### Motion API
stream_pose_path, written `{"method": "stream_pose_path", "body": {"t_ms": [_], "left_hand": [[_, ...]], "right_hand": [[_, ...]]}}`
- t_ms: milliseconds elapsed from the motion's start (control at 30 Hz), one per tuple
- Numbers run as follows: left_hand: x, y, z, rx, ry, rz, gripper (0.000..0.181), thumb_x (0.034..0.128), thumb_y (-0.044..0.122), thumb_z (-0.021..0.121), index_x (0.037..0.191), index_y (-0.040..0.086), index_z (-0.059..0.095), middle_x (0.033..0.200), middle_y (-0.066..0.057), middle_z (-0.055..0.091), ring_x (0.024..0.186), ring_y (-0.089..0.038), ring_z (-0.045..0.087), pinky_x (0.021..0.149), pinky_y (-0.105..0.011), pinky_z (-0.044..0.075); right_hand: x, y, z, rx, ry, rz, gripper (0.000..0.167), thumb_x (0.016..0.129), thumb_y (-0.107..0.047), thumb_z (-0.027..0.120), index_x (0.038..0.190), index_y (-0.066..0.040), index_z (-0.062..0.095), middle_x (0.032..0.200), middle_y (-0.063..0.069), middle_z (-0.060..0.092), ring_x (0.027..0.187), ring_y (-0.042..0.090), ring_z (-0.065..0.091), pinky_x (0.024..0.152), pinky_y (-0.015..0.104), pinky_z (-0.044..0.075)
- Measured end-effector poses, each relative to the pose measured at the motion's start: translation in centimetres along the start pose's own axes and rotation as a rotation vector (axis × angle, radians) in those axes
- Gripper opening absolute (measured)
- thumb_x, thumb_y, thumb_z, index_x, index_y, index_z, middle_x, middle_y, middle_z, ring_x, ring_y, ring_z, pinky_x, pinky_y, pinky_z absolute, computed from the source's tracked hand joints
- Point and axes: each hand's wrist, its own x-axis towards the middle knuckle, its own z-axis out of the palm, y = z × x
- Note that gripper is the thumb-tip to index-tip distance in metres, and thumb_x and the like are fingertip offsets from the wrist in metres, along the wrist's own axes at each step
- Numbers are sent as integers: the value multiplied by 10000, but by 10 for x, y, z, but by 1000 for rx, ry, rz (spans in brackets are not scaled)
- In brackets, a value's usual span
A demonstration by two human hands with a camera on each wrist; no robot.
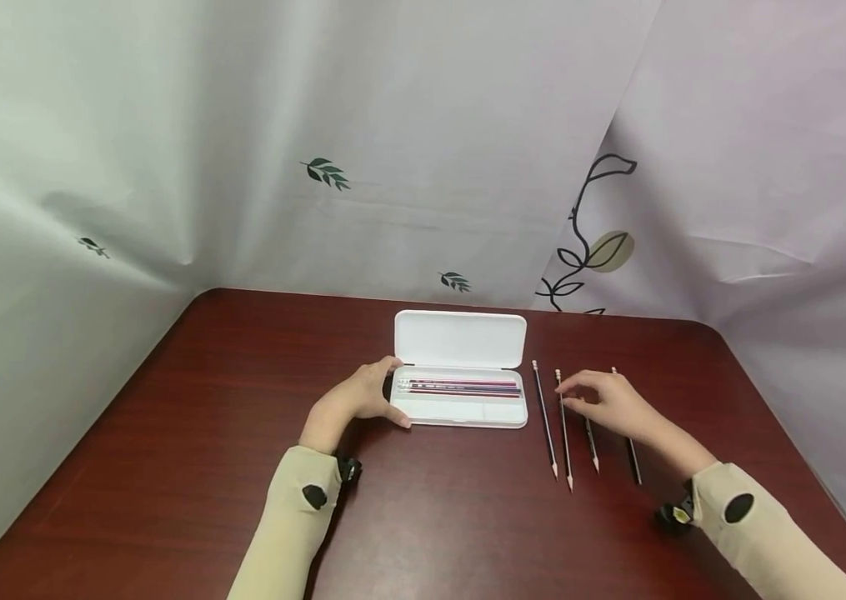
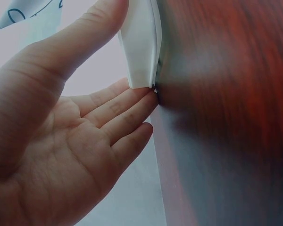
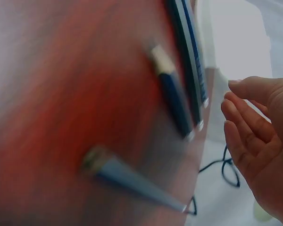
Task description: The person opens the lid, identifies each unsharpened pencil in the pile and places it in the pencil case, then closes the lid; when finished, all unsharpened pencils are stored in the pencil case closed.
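A white pencil case point(image 1: 438, 410) lies with its lid point(image 1: 460, 340) raised at the back, several pencils point(image 1: 468, 388) in its rear part. My left hand point(image 1: 358, 396) holds the case's left end between thumb and fingers; in the left wrist view, fingertips touch the end of the case point(image 2: 140, 47). My right hand point(image 1: 608, 402) is over the loose pencils right of the case, thumb and fingers apart. Nothing is between them in the right wrist view. Uncovered are a leftmost pencil point(image 1: 545, 421) and its neighbour point(image 1: 566, 442); the hand partly hides a third point(image 1: 593, 446) and the rightmost point(image 1: 633, 462).
The dark red wooden table point(image 1: 453, 517) carries the case and pencils. Pale cloth point(image 1: 430, 125) with printed leaves hangs along the table's back and sides. The loose pencils lie side by side, their sharpened tips toward the front.
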Motion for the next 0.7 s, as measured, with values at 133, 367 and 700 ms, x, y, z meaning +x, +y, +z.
{"method": "stream_pose_path", "body": {"t_ms": [133,367,700], "left_hand": [[-3,-1,0,-6,-4,8,967,575,309,896,1358,36,397,1366,-176,466,1252,-297,443,1016,-446,370],[-5,-5,0,8,-2,2,969,574,324,894,1354,39,396,1362,-179,469,1246,-298,447,1005,-453,380],[0,-3,0,10,2,24,965,577,319,894,1353,32,396,1358,-174,475,1244,-291,451,1013,-439,375]], "right_hand": [[-20,8,-3,14,4,58,171,780,-64,725,943,-114,703,852,-46,674,747,50,593,625,278,484],[-39,15,-11,14,13,111,202,746,-27,744,924,-105,689,789,-80,650,675,-21,541,576,240,447],[-56,19,-20,-64,44,213,201,714,-153,801,806,-141,623,658,-121,518,586,-19,456,545,212,368]]}}
